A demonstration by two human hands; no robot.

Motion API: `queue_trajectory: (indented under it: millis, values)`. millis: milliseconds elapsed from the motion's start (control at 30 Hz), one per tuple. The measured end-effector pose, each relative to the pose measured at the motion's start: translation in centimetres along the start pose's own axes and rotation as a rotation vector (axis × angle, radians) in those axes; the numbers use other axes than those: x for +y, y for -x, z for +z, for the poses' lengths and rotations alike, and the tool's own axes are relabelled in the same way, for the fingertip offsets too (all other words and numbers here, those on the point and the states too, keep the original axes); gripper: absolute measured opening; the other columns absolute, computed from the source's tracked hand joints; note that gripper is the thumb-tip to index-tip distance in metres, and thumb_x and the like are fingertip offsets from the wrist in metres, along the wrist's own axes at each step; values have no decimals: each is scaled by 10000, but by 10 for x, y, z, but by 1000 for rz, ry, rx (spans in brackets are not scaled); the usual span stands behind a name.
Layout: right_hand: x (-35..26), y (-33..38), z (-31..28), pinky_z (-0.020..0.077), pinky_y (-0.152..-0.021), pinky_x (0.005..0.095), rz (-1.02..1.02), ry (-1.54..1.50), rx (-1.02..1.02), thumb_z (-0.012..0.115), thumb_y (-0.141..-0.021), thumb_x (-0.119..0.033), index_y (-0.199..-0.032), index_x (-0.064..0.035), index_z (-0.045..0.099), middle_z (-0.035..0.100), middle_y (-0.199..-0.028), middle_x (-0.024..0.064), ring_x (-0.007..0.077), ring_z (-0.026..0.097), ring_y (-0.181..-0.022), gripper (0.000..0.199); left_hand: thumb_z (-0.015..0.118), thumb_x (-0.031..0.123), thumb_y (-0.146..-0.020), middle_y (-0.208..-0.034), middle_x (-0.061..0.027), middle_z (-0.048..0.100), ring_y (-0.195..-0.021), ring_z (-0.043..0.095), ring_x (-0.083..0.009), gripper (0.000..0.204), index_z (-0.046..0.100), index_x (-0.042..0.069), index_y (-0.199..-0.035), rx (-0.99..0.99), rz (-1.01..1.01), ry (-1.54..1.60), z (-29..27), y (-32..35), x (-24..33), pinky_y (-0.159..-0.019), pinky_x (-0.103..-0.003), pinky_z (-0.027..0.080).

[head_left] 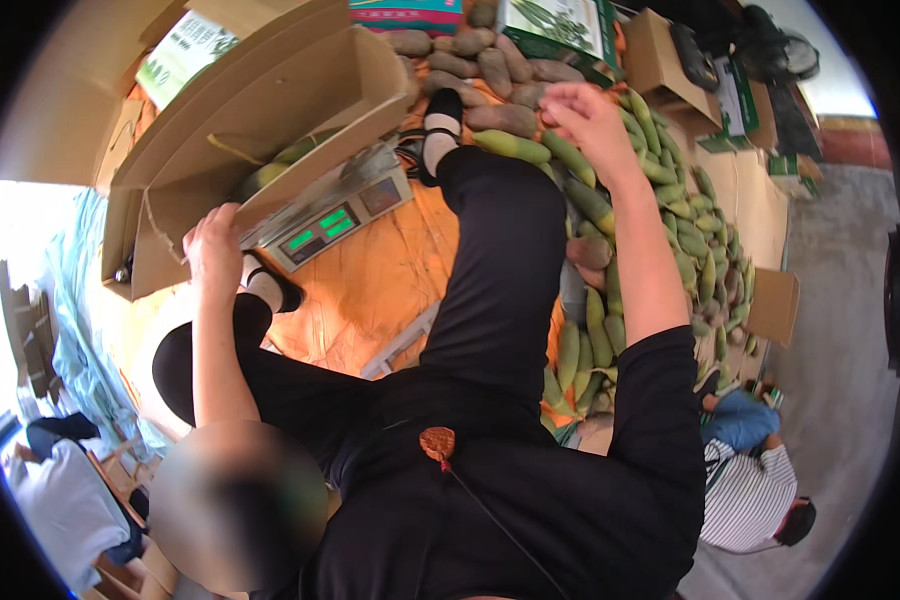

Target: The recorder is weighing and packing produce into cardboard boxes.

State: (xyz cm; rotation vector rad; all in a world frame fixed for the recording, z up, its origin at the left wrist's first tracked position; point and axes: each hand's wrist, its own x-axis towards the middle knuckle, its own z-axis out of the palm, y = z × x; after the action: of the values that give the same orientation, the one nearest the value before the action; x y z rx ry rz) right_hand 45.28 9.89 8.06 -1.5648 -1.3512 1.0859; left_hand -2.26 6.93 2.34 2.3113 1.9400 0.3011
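Note:
My left hand (213, 243) grips the near edge of a long open cardboard box (270, 85), its fingers at the rim. The box sits tilted on a digital scale (382, 190) with lit green displays. Inside the box lie a few green radishes (265, 178), partly hidden by the wall. My right hand (585, 118) is raised over the pile, its fingers loosely bent and apart, with nothing seen in them. Below and around it are long green radishes (590, 205) and brownish-red root vegetables (503, 119).
The pile of green radishes (705, 240) stretches along my right side. Orange sheeting (355, 300) covers the floor between my legs. Printed cartons (560, 30) stand at the far side. One person (755, 490) sits at the lower right, another (65, 510) at the lower left.

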Motion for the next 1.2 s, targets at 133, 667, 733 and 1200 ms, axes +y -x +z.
queue_trajectory:
  millis: [133,667,733,1200]
  values:
    - [109,45,-35,464,-653,256,347,51,168,638,-837,-129,-1083,-49,609,638,-919,7,97,581,-777,260,569,8,-786,-1005,-119,642,-994,586,-306,283,603,70,-1060,-21,-31,12,-5,4,-1,-895,-433,405]
    - [389,273,-13,453,-485,305,879,390,251,626,-781,-77,-903,-56,629,632,-740,51,143,596,-595,124,551,-38,-755,-983,-164,639,-928,609,-360,325,590,41,-1068,31,44,45,11,-2,-9,-815,-434,471]
    - [391,298,-2,477,-525,315,837,548,150,623,-779,-88,-903,-55,637,650,-763,77,159,623,-638,129,547,-42,-759,-987,-163,640,-922,615,-363,325,588,41,-1070,28,12,61,7,0,-10,-809,-430,479]
    - [365,363,-16,450,-948,428,1114,738,141,684,-730,-251,-1256,-54,479,555,-1226,200,355,536,-1135,598,533,-35,-806,-956,-206,647,-881,637,-379,276,580,22,-1072,21,5,6,-1,5,-12,-771,-440,487]
